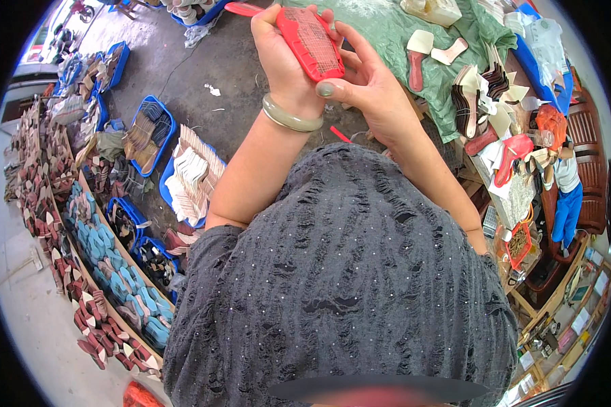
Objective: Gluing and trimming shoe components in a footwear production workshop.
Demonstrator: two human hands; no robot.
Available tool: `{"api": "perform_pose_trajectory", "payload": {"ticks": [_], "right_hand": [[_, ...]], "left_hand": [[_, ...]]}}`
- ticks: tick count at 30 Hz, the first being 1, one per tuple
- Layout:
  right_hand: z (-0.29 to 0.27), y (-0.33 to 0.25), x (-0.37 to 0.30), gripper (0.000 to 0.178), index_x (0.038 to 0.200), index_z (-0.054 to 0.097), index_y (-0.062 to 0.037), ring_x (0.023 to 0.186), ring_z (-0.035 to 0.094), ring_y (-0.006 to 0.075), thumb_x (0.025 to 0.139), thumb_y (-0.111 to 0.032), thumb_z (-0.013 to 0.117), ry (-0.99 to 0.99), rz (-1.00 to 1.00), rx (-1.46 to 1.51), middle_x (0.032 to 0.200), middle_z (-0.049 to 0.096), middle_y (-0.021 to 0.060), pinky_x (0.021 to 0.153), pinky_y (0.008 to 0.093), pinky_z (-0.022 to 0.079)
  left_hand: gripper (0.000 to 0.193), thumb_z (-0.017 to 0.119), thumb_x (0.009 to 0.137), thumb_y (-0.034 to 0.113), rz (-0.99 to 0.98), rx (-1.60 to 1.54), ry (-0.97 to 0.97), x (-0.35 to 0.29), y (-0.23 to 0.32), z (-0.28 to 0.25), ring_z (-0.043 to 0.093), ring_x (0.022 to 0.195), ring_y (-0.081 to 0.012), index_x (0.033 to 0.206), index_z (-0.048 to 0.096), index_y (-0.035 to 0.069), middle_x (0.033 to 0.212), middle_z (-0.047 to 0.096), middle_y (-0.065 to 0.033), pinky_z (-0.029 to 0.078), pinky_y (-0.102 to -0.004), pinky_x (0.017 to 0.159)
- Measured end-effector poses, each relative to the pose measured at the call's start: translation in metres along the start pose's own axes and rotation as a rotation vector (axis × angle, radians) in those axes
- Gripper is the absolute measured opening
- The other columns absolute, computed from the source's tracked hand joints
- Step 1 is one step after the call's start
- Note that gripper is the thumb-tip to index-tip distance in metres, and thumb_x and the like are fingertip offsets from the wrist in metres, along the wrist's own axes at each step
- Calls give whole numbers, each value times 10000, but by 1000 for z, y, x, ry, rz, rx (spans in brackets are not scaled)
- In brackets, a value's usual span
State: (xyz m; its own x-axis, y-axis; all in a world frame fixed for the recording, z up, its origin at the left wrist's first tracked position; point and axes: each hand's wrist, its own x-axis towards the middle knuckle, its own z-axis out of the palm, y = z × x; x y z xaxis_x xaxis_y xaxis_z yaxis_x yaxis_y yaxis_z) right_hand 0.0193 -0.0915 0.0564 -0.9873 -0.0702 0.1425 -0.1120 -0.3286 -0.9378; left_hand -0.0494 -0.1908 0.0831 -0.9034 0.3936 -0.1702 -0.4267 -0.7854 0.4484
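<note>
Red shoe part (312, 45), clasped by left hand (283, 64), is seemingly being checked; right hand (377, 91) grip unclear; steadiness seems needed.

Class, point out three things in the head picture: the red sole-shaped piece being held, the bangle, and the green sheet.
Red sole-shaped piece (311, 42): head view, on its gridded middle.
Bangle (290, 121): head view, middle of its band.
Green sheet (388, 30): head view, on a bare stretch.
</note>
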Motion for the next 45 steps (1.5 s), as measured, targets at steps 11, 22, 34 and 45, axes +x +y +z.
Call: {"api": "perform_pose_trajectory", "payload": {"ticks": [11, 22, 34, 45], "right_hand": [[6, -3, -7, 946, 1438, 240, -76, 1150, 510, 212, 675, -105, 799, 85, 49, 44, 1315, 452, 164, 888, 311, 462], [24, -36, 1, 717, 1417, 249, -81, 1123, 516, 249, 837, -154, 664, 141, 311, 444, 1282, 440, 135, 902, 277, 450], [1, 0, -7, 481, 1418, 315, -168, 887, 617, 159, 969, -270, 452, 103, 282, 228, 1229, 546, 44, 690, 266, 476], [-28, 6, -24, 366, 1243, 506, -67, 750, 639, 124, 969, -301, 439, 269, 109, -102, 1028, 636, 66, 600, 224, 438]], "left_hand": [[352, 489, 842, 393, 113, 26, -68, -2, -2, -2, 577, 690, -202, 891, 563, 52, 806, 605, -74, 494, -325, 654], [376, 498, 851, 412, 320, 150, -20, -20, -6, 10, 564, 712, -176, 934, 543, 49, 827, 581, -63, 484, -311, 668], [424, 467, 817, 434, -63, -107, -49, 7, 1, -28, 568, 699, -267, 840, 535, 16, 770, 583, -104, 486, -379, 653], [523, 368, 835, 349, -224, -344, -25, 11, -3, -36, 512, 1015, -391, 1079, 436, -109, 1076, 515, -265, 435, -501, 893]]}}
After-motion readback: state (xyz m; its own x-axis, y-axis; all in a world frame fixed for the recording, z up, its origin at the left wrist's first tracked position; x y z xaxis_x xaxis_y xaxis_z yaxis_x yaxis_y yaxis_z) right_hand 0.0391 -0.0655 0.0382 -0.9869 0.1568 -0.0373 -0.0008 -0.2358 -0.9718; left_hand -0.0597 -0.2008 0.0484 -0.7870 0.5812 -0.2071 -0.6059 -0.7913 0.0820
